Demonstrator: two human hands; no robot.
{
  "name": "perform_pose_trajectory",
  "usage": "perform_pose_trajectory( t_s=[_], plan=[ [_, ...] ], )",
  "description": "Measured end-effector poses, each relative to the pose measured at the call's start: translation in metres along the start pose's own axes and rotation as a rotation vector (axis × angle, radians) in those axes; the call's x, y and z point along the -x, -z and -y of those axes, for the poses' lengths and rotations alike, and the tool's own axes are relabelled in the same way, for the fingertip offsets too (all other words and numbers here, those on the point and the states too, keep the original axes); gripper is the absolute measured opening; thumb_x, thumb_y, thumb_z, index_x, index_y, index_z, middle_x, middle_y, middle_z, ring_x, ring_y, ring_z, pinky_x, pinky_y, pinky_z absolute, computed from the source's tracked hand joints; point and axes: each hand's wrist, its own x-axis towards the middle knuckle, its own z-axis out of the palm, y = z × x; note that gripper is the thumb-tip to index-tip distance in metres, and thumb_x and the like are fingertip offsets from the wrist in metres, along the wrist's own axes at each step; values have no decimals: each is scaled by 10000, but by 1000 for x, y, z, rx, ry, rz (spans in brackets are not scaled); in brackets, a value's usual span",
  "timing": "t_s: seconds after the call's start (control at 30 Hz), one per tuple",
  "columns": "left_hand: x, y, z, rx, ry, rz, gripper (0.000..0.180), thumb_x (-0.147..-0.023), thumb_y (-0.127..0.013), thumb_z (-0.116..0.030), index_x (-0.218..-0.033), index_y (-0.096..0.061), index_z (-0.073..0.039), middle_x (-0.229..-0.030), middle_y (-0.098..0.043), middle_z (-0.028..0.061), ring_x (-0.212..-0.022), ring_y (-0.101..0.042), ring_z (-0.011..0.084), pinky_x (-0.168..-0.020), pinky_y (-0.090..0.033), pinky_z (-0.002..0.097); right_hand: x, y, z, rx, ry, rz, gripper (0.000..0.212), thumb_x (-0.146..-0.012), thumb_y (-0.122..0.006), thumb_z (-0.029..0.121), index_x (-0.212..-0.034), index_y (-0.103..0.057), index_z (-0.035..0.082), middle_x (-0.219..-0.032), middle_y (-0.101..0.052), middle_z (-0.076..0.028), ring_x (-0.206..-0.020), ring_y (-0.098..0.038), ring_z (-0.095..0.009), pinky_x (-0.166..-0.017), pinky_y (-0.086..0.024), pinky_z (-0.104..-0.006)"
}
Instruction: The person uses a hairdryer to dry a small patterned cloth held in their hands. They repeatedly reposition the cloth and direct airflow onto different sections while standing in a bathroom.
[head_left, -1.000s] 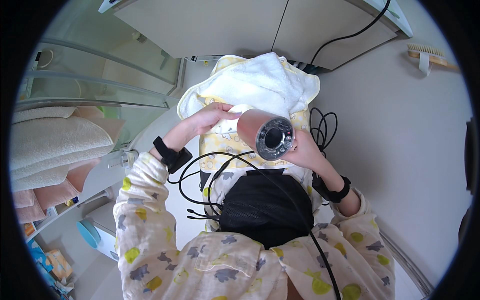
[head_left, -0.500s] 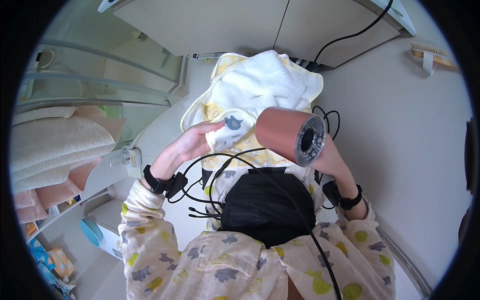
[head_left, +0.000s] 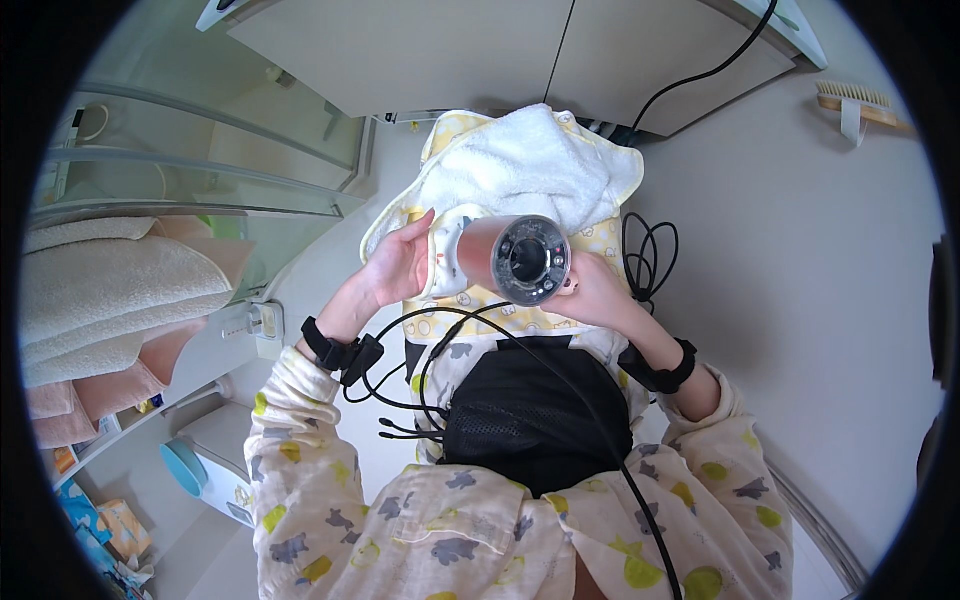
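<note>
Head view: right grip (head_left: 594, 290) holds pink hair dryer (head_left: 482, 252)

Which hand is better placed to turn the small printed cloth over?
Probably the left hand: it is right at the left edge of the printed cloth, and no tool shows in it. The right hand is occupied, holding the copper-coloured cylindrical device.

Pale two-door cabinet (head_left: 440, 50), top; glass shower screen (head_left: 240, 150), upper left; plain light-grey wall (head_left: 790, 270), right, with wooden-handled brush (head_left: 868, 117) hung against it; soft, diffuse light.
</note>
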Motion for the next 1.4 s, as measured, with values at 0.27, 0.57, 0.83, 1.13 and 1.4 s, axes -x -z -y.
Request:
perform_pose_trajectory(
  t_s=[0.27, 0.57, 0.83, 1.13, 1.4],
  plan=[
    [0, -11, 0, -8, -8, -21, 513, -943, -324, -414, -1260, -415, -20, -1076, -603, 100, -847, -625, 188, -780, -508, 297, -4, -1, 2, -35, 67, -46, 373, -620, -773, 228, -882, -607, 21, -795, -639, -148, -756, -636, -281, -668, -481, -335],
    [-2, -26, -1, -396, -86, -289, 383, -923, -425, -344, -1149, -489, -42, -1077, -572, 55, -931, -579, 164, -839, -458, 325, -3, 1, 0, -75, 47, 29, 343, -624, -767, 209, -855, -609, 11, -756, -639, -115, -698, -627, -208, -644, -473, -316],
    [-22, -43, -22, -1594, -152, -39, 349, -746, -684, -234, -1041, -566, -91, -928, -578, 39, -907, -523, 145, -759, -411, 277, 34, 14, 4, -148, 0, -13, 401, -586, -797, 283, -791, -581, 14, -692, -612, -127, -657, -622, -264, -620, -472, -324],
    [-50, -68, 11, -2497, -534, 172, 375, -735, -568, -59, -1109, -553, -68, -897, -583, 129, -882, -581, 301, -754, -477, 409, 75, 51, -8, -213, -70, -237, 468, -638, -761, 170, -1018, -561, -18, -935, -620, -65, -857, -558, -117, -751, -458, -279],
    [-42, -110, 6, -1501, -437, -215, 273, -878, -545, -302, -902, -627, -42, -679, -631, 68, -612, -615, 147, -547, -460, 285, 88, 63, -18, -276, -42, -355, 550, -611, -778, 118, -1081, -525, -17, -1019, -596, -78, -916, -558, -156, -805, -451, -316]
  ],
)
